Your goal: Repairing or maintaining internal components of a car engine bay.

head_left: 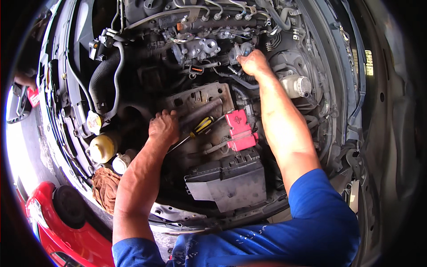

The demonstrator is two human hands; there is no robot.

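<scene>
I lean over an open car engine bay. My left hand (163, 127) rests on the grey battery tray (195, 100) in the middle, fingers curled on its edge, holding nothing that I can see. A screwdriver with a yellow and black handle (202, 126) lies just right of that hand. My right hand (252, 61) reaches far into the engine, fingers closed around a small metal part with a blue bit (243, 49) near the engine top. What exactly it grips is partly hidden by the fingers.
A red terminal cover (239, 129) lies right of the screwdriver. A black fuse box (229, 180) sits near the front edge. Yellow-capped reservoirs (102, 147) and a brown rag (106, 187) are at the left. A red car (58, 222) stands lower left. Another person's arm (24, 80) shows at far left.
</scene>
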